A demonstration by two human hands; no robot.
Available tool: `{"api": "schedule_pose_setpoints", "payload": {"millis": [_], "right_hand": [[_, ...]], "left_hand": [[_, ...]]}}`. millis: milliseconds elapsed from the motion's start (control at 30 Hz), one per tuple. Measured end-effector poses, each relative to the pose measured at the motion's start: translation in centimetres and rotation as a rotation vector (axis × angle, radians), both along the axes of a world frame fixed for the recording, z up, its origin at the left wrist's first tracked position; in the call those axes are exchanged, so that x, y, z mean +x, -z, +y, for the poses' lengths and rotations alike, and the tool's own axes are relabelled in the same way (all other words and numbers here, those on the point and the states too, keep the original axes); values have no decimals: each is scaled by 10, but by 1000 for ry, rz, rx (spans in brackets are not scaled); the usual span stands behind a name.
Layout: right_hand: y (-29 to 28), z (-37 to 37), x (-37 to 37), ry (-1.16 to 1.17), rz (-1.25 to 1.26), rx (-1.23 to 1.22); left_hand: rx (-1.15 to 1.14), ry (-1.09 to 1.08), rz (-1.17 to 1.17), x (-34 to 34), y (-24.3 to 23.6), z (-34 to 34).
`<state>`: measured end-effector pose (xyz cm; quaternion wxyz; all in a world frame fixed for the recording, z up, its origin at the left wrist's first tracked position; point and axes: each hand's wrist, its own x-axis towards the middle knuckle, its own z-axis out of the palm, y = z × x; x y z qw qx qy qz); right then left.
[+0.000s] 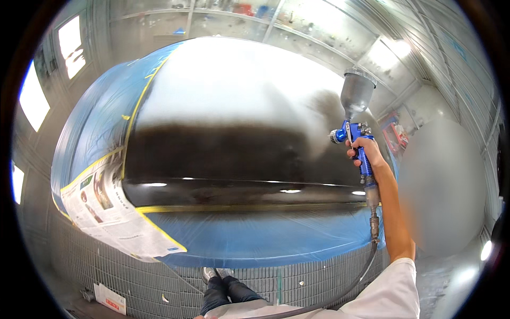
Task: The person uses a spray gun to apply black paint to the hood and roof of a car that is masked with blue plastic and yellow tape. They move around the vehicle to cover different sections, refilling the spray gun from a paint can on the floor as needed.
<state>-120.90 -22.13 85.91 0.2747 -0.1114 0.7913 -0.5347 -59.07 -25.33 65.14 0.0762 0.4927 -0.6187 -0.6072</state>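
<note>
My right hand point(366, 150) is wrapped round the grip of a blue spray gun point(355, 131), held upright over the right side of a large curved vehicle panel point(223, 90). A grey paint cup point(357, 93) sits on top of the gun, and its nozzle points left. From the bottom of the handle a dark air hose point(366, 271) curves down across my front. The panel is white in its far part and black in its near part, with a soft, hazy border. Only a sliver of skin, perhaps my left hand point(199, 317), shows at the lower edge; its fingers are hidden.
Blue masking film point(255, 236) covers the panel's left and near sides, edged with yellow tape point(139, 106). Taped newspaper point(114, 212) covers the near left corner. Underfoot is a grated floor point(297, 290), with a white box point(110, 299) at lower left. A blurred patch hides the right side.
</note>
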Motion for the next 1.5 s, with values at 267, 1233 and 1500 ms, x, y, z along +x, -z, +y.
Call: {"api": "schedule_pose_setpoints", "payload": {"millis": [267,1233,1500], "right_hand": [[-14,48,-65,309,385,297],[52,-384,190,-493,-289,-156],[69,-478,244,-648,-470,-327]], "left_hand": [[-14,98,-47,-23,-4,-4],[263,-1128,171,115,83,52],[221,-1236,143,98,69,75]]}}
